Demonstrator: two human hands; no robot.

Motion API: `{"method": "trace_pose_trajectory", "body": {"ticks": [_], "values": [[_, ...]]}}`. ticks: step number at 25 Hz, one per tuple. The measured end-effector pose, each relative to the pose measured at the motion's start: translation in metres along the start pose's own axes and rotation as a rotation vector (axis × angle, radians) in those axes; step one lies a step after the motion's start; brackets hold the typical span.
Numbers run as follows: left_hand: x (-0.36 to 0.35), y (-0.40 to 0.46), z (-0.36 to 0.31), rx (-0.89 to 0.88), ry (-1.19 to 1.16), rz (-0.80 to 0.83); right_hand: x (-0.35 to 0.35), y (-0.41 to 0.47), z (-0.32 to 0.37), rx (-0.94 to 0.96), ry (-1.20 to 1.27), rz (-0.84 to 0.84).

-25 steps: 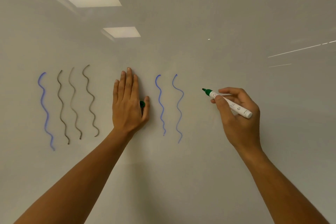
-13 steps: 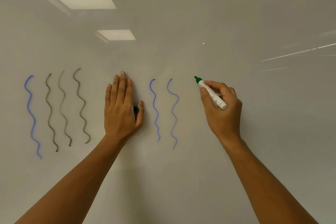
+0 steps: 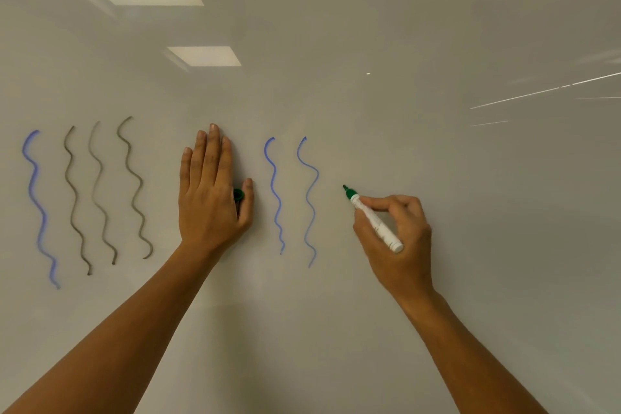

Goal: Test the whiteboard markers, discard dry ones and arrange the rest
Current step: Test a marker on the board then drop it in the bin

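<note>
There, the right hand (image 3: 395, 239) pinched the white-barrelled, green-tipped whiteboard marker (image 3: 373, 218), its long axis slanting up-left so the tip met bare glossy whiteboard (image 3: 470, 212) just beyond that hand's knuckles, while the flat left hand (image 3: 210, 198) trapped the green cap (image 3: 238, 195) under its thumb.

Ceiling light reflections (image 3: 201, 55) on glossy surface
</note>
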State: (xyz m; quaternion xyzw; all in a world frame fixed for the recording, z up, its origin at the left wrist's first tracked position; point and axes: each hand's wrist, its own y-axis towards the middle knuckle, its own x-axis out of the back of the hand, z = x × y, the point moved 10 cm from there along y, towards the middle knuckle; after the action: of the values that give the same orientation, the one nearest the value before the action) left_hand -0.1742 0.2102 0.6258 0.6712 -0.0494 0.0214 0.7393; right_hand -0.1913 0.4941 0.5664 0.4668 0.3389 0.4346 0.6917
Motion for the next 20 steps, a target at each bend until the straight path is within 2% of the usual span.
{"method": "trace_pose_trajectory", "body": {"ticks": [2,5,9,13,16,18,20], "values": [[0.000,0.000,-0.001,-0.002,-0.009,-0.001,0.000,-0.018,-0.006,0.030,-0.077,0.024],[0.000,-0.001,-0.001,0.000,-0.025,0.002,0.010,-0.042,-0.022,-0.036,-0.082,-0.003],[-0.001,-0.002,0.000,-0.008,-0.023,0.008,0.015,-0.067,-0.015,0.045,-0.228,0.038],[-0.002,-0.002,0.001,-0.008,-0.063,0.019,0.033,-0.083,-0.030,-0.033,-0.257,-0.019],[-0.002,-0.004,0.002,-0.021,-0.118,0.052,0.025,-0.100,-0.023,0.012,-0.287,0.059],[-0.002,-0.008,0.001,-0.018,-0.175,0.096,0.027,-0.106,-0.027,-0.078,-0.181,0.081],[-0.003,-0.019,0.001,0.003,-0.247,0.152,0.034,-0.117,-0.040,-0.268,-0.002,0.059]]}}
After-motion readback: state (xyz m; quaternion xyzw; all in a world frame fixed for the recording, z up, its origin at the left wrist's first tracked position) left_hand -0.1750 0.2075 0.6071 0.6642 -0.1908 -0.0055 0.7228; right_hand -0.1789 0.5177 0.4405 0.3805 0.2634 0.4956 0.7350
